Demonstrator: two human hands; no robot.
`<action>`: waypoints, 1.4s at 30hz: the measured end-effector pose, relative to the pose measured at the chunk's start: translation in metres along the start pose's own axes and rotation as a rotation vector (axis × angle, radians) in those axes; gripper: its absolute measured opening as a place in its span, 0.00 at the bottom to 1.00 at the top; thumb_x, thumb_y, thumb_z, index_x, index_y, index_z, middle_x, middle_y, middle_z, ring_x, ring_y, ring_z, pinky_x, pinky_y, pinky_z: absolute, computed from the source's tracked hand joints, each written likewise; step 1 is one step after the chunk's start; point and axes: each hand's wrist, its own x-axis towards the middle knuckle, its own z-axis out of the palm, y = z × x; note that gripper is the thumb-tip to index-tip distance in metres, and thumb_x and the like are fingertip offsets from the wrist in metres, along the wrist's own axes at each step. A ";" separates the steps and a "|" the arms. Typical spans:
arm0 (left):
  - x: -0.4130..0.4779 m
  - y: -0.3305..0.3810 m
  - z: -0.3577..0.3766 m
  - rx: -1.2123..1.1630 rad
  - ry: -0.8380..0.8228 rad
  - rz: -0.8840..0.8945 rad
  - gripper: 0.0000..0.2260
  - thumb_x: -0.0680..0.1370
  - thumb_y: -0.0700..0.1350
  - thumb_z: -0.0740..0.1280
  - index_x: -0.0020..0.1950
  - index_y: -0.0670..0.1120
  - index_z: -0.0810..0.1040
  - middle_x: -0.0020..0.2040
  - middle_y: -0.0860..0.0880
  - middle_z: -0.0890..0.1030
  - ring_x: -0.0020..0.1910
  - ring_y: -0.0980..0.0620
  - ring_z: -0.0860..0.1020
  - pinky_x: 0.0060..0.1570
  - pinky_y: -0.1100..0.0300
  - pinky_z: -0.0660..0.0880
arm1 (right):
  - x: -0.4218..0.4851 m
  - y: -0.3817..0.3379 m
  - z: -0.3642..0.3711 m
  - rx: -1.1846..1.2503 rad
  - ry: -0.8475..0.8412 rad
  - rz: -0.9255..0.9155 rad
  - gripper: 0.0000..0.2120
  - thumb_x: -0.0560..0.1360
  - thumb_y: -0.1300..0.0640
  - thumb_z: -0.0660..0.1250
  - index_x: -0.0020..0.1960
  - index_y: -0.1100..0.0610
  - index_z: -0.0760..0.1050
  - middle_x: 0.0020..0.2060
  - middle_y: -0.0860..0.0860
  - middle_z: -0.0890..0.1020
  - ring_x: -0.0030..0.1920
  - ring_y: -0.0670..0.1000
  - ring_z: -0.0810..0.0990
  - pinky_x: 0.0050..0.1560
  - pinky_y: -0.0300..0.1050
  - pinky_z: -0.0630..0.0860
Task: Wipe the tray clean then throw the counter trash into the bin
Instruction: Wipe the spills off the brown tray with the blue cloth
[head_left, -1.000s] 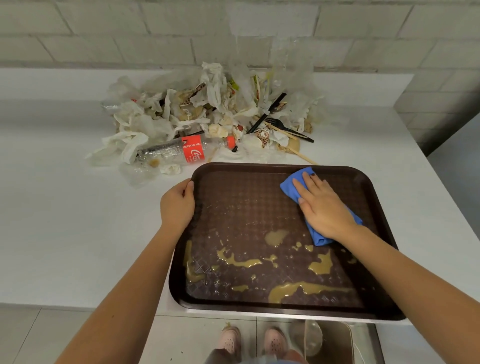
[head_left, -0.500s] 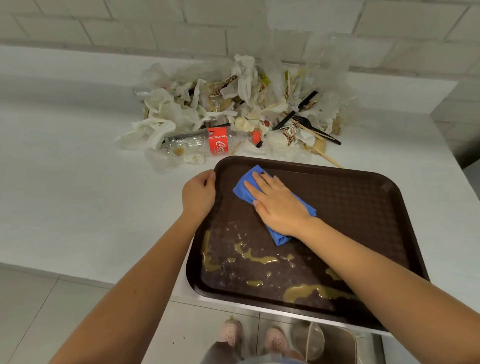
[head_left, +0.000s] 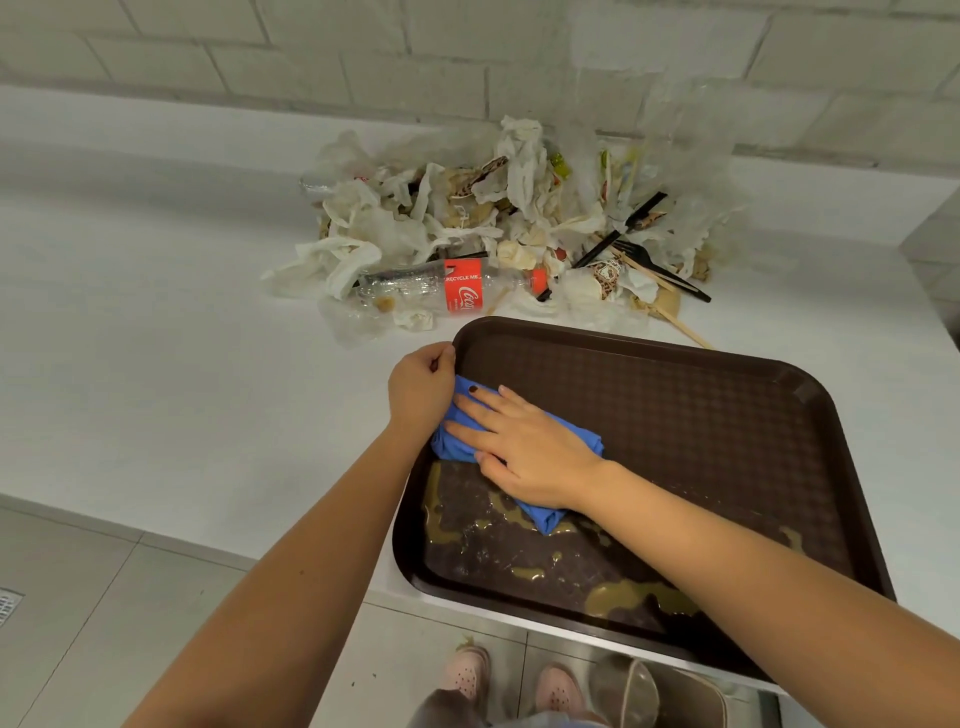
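A dark brown tray (head_left: 701, 415) lies on the white counter, its near edge hanging over the counter's front. Yellowish sauce smears (head_left: 639, 597) cover its near part. My right hand (head_left: 524, 447) presses flat on a blue cloth (head_left: 576, 434) at the tray's left side. My left hand (head_left: 421, 389) grips the tray's far left rim, touching the cloth. Behind the tray lies a trash pile (head_left: 519, 228) of crumpled napkins, wrappers, black plastic cutlery and a crushed cola bottle (head_left: 447, 293).
A brick wall stands behind the counter (head_left: 156, 338). Below the counter's front edge a bin (head_left: 649, 691) with a clear liner shows beside my feet. The tiled floor (head_left: 78, 597) lies at the lower left.
My right hand has swept the blue cloth from the tray's right side to its left, up against my left hand. Smears on the right side are mostly gone. The view shifted left.
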 end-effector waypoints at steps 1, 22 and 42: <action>0.000 0.000 0.000 0.001 0.006 0.003 0.14 0.80 0.43 0.60 0.39 0.38 0.78 0.37 0.38 0.80 0.36 0.49 0.75 0.39 0.56 0.71 | -0.001 -0.001 0.000 0.009 -0.001 -0.017 0.27 0.77 0.49 0.43 0.74 0.52 0.62 0.75 0.55 0.61 0.76 0.56 0.54 0.73 0.48 0.40; -0.002 0.004 0.000 0.004 0.034 0.007 0.12 0.80 0.43 0.60 0.46 0.41 0.82 0.42 0.41 0.83 0.41 0.49 0.77 0.42 0.61 0.70 | -0.026 -0.033 0.016 0.055 0.062 -0.140 0.22 0.75 0.52 0.54 0.68 0.49 0.72 0.70 0.54 0.69 0.73 0.56 0.63 0.73 0.61 0.49; -0.002 0.004 0.000 0.053 0.035 0.025 0.13 0.80 0.44 0.59 0.47 0.40 0.81 0.37 0.45 0.80 0.38 0.49 0.76 0.40 0.61 0.67 | -0.034 -0.049 0.019 0.080 0.079 -0.253 0.15 0.79 0.49 0.58 0.62 0.48 0.77 0.65 0.51 0.74 0.69 0.52 0.66 0.72 0.62 0.53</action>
